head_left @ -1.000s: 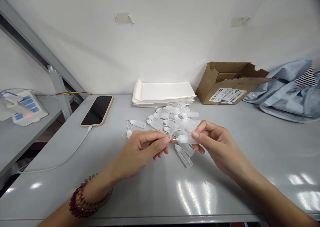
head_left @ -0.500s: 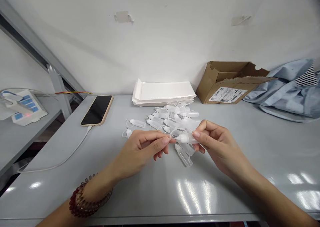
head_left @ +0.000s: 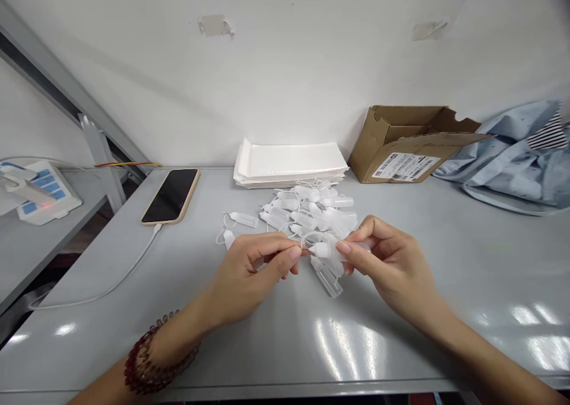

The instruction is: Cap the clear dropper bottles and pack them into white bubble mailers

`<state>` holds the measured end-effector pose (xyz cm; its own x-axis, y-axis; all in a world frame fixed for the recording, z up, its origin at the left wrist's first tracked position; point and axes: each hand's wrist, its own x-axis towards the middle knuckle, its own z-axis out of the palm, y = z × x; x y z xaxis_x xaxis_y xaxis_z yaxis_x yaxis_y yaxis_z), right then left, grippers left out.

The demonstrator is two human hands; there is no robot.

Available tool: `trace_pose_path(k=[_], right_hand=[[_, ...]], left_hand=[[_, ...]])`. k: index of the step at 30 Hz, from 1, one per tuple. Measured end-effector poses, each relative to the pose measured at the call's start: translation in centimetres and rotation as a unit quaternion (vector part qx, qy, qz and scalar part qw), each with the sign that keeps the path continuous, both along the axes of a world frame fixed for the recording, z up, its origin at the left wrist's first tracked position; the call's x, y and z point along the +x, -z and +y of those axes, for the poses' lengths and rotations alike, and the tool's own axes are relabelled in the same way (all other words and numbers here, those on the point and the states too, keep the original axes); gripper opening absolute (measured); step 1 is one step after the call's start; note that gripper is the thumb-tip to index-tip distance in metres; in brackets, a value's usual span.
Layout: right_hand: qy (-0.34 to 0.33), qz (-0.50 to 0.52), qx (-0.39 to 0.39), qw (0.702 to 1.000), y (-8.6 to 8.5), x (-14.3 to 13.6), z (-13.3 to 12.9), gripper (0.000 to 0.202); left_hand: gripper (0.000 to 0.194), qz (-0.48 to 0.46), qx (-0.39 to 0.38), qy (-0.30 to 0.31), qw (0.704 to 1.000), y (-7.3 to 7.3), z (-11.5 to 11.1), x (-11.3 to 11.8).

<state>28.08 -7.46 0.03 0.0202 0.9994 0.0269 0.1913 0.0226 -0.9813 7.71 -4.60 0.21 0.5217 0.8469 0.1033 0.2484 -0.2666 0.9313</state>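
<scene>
**A small bottle held between two hands over a grey bench**

The right hand grips the small bottle by its body, with the thumb and fingers closed around the translucent plastic. The bottle lies roughly level, and its white nozzle points towards the left hand. That hand is closed too, thumb pressed to forefinger at the tip of the nozzle. It seems to be pinching the end of the thin white strap that arches up from the bottle, though the detail there is too small to be certain.

Behind and beneath the held bottle, a pile of bottles of the same sort lies on the bench, their straps and white tips tangled together. One slanting bottle lies at the near side of the pile. To the left, a separate bottle lies on its side, and another is partly hidden by the left hand.

A stack of white envelopes sits behind the pile, near the wall. To its right stands an open cardboard box with a printed label on its front, and beside that is a heap of pale blue cloth. On the left lies a phone, dark screen up, with a white cable plugged in. A beaded bracelet circles the left wrist.
</scene>
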Motion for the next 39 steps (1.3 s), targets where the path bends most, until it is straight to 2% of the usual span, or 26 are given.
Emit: trace_pose_path(k=[8, 13, 18, 20, 24, 28, 32, 36, 39], right_hand=[[0.007, 0.015, 0.007, 1.0, 0.6, -0.4, -0.4, 0.033], [0.011, 0.02, 0.004, 1.0, 1.2, -0.8, -0.6, 0.034], [-0.002, 0.031, -0.009, 0.999, 1.7, -1.0, -0.4, 0.038], [-0.026, 0.034, -0.03, 0.999, 1.8, -1.2, -0.4, 0.038], [-0.113, 0.019, -0.054, 0.992, 1.4, -1.4, -0.6, 0.036], [-0.141, -0.105, 0.01, 0.984, 0.9, -0.8, -0.6, 0.034], [-0.151, -0.293, 0.11, 0.938, 1.6, -0.2, -0.3, 0.025], [-0.119, -0.452, 0.219, 0.857, 3.0, 0.0, -0.1, 0.026], [-0.097, -0.525, 0.27, 0.801, 3.6, 0.0, -0.2, 0.029]], left_hand=[[0.031, 0.038, 0.038, 0.029, 0.998, 0.3, -0.3, 0.0], [0.032, 0.052, 0.071, 0.023, 0.996, 0.3, -0.7, 0.2], [0.03, 0.042, 0.06, 0.028, 0.997, 0.8, -0.9, 0.4], [0.03, 0.029, 0.057, 0.015, 0.998, 0.9, -0.7, 0.4], [0.028, 0.021, 0.059, -0.029, 0.998, 0.2, 0.3, -0.2], [0.023, 0.069, 0.048, -0.147, 0.986, -0.8, 2.5, -2.2], [0.024, 0.211, -0.004, -0.222, 0.952, -1.2, 4.8, -4.8], [0.024, 0.316, -0.04, -0.222, 0.922, -0.6, 6.3, -6.1], [0.025, 0.361, -0.052, -0.215, 0.906, 0.1, 6.9, -6.4]])
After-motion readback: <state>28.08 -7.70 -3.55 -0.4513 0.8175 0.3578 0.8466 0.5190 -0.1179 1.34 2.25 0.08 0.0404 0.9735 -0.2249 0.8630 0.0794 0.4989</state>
